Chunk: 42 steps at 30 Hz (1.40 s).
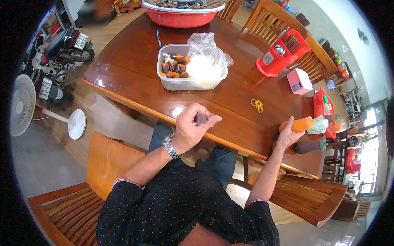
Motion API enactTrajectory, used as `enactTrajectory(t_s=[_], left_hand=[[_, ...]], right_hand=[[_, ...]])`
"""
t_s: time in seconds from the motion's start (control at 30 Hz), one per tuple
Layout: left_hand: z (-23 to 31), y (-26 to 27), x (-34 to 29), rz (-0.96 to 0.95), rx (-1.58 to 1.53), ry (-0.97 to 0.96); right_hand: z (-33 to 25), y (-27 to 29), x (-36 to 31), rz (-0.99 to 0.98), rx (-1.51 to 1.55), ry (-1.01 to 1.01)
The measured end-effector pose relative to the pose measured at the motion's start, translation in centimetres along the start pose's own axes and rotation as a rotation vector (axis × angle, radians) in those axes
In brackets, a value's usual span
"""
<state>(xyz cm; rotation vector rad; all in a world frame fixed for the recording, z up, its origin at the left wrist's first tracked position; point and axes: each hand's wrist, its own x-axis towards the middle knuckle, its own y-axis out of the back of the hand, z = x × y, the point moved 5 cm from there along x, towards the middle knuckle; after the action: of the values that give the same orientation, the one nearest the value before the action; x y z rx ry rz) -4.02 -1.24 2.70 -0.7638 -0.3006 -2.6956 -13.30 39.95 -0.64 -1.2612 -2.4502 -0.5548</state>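
Observation:
My left hand point(192, 125), with a metal watch at its wrist, is closed in front of the table's near edge. Out of its fist shows a small dark brown bundle point(200, 119), seemingly a little sauce bag. At the right, my right hand point(288, 134) is wrapped round an orange squeeze bottle point(303, 124). Beside that bottle is a dark squeeze bottle point(310, 146) with a green top. A clear plastic tub point(191, 85) holds several small bags point(175, 67) of dark and orange sauce, and a crumpled clear plastic bag point(209, 51) lies over its right side.
Yellow rubber bands point(257, 105) lie on the wooden table point(230, 119). Behind them are a pink box point(298, 81) and a red cutlery holder point(269, 61). A red basket point(318, 98) and pale green basket point(317, 126) stand right. A large red basin point(182, 18) and pen point(158, 38) are farther back.

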Motion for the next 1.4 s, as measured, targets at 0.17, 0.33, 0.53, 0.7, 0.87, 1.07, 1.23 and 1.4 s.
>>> enactTrajectory(t_s=[0.17,0.33,0.53,0.7,0.87,1.07,1.23,1.4], left_hand=[[-0.3,0.3,0.3,-0.018,-0.046,0.026],[-0.7,-0.2,0.8,-0.094,-0.054,0.08],[-0.1,-0.5,0.6,-0.168,-0.049,0.114],[0.3,-0.9,0.6,-0.215,-0.078,0.137],[0.2,-1.3,0.5,-0.246,-0.087,0.15],[-0.3,-2.3,0.1,-0.307,-0.169,0.204],[-0.7,-2.7,-0.1,-0.348,-0.153,0.279],[-1.1,-2.8,-0.2,-0.367,-0.124,0.298]], right_hand=[[-7.3,0.4,-2.1,-0.187,-0.172,0.267],[-19.6,0.8,-5.8,-0.429,-0.294,1.099],[-27.2,-0.8,-9.9,-0.495,-0.462,1.485],[-28.5,-1.7,-11.0,-0.541,-0.514,1.574],[-28.7,-1.4,-11.5,-0.608,-0.604,1.576],[-29.4,-1.5,-12.0,-0.517,-0.634,1.751],[-29.9,-1.8,-12.2,-0.518,-0.64,1.782],[-30.0,-1.9,-12.2,-0.609,-0.753,1.731]])
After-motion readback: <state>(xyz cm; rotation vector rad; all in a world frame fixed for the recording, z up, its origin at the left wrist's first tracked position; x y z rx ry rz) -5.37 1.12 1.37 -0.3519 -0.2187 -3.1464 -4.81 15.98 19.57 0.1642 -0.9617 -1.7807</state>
